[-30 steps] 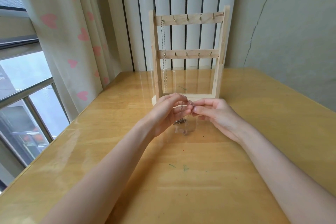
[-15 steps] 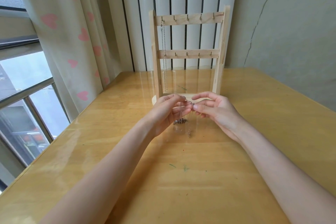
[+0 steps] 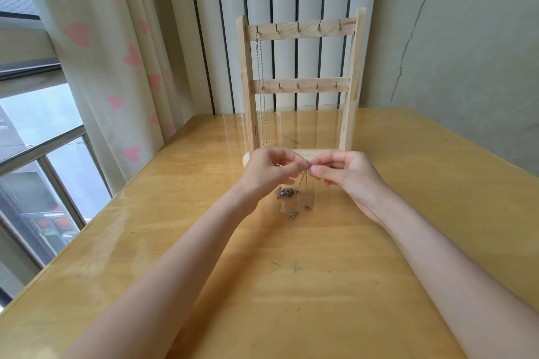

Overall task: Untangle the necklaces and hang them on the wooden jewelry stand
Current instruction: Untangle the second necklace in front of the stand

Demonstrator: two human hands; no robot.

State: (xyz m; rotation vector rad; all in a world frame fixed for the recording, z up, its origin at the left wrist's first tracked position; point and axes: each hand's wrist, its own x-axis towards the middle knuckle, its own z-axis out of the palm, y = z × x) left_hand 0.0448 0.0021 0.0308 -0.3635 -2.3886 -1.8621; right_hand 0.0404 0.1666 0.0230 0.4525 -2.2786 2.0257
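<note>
left hand (image 3: 269,170) | right hand (image 3: 347,173) | raised together, fingers pinching tangled necklaces (image 3: 287,192)

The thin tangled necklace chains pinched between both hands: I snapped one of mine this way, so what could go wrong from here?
1. The left hand and right hand pinch the thin tangled necklace chains at nearly one spot; pulling apart could tighten the knot or snap a link.
2. The small metal pendants dangle at the glossy wooden table; they may snag together.
3. The pale wooden jewelry stand is close behind; a jerk could knock it or its hung silver chain.
</note>
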